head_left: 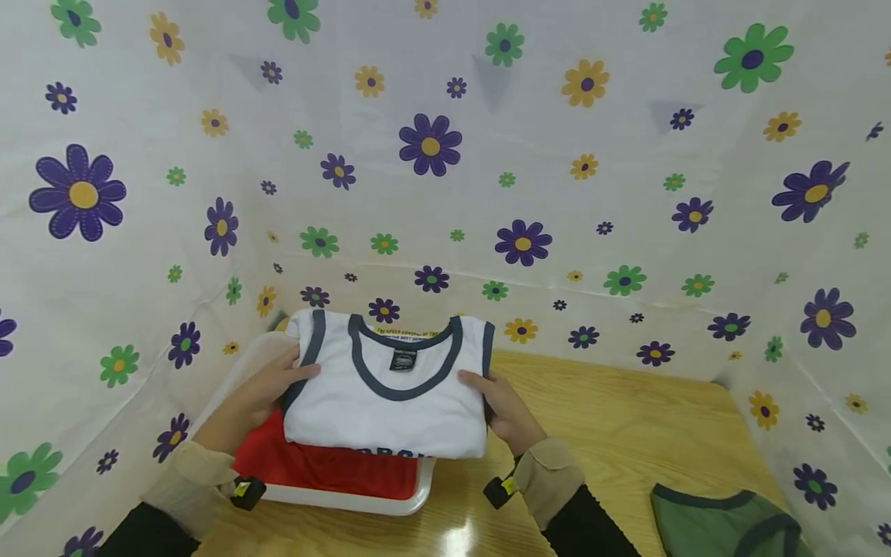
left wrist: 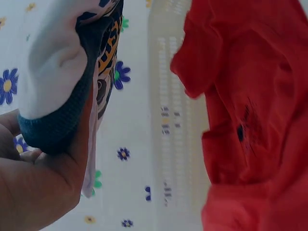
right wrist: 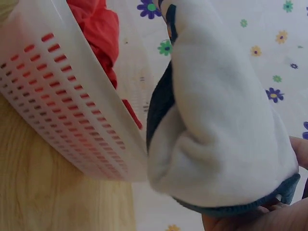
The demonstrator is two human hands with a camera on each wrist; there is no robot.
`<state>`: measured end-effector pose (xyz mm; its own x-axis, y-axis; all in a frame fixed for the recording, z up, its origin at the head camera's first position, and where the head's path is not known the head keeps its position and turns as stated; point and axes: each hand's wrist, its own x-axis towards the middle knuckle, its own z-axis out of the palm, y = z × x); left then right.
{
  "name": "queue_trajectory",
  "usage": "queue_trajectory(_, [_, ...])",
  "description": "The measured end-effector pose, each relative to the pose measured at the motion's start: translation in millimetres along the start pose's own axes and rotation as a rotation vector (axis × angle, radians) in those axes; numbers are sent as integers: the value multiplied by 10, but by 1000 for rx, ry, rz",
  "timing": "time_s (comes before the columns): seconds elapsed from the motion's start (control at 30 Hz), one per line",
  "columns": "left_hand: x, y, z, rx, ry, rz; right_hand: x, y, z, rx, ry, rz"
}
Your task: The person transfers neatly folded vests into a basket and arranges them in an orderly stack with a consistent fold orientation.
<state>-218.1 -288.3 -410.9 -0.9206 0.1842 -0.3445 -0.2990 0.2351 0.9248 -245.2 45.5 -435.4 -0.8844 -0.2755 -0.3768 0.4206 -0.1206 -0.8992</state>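
Both hands hold up a folded white tank top (head_left: pixel 390 418) with dark grey-blue trim at its neck and armholes. My left hand (head_left: pixel 267 383) grips its left side, thumb in front and the other fingers behind. On the opposite side my right hand (head_left: pixel 504 406) pinches the edge in the same way. A dark label shows inside the neckline, and part of a printed word shows at the lower fold. Below and behind it, red clothing (head_left: pixel 334 468) lies in a white plastic basket (head_left: pixel 411 503). The right wrist view shows the basket's slotted wall (right wrist: pixel 62 91) beside the tank top.
A green garment with darker trim (head_left: pixel 724 522) lies on the wooden table (head_left: pixel 605 418) at the front right. Flower-printed white cloth (head_left: pixel 473 201) hangs behind the table and along both sides. The basket stands at the table's left, close to the cloth.
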Motion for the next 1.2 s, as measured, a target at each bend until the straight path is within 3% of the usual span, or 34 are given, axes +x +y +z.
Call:
queue_trajectory(0.33, [-111,-333,-351,38,2,-61,127,196,351,-43,-142,34])
queue_trajectory(0.63, [-124,-552,-525,-3,7,-108,198,271,549,-109,-119,69])
queue_trajectory(0.93, [-83,-613,-534,64,24,-129,265,342,664,-194,-160,41])
queue_trajectory(1.2, [-60,-688,-540,142,72,-166,278,348,804,-363,-122,68])
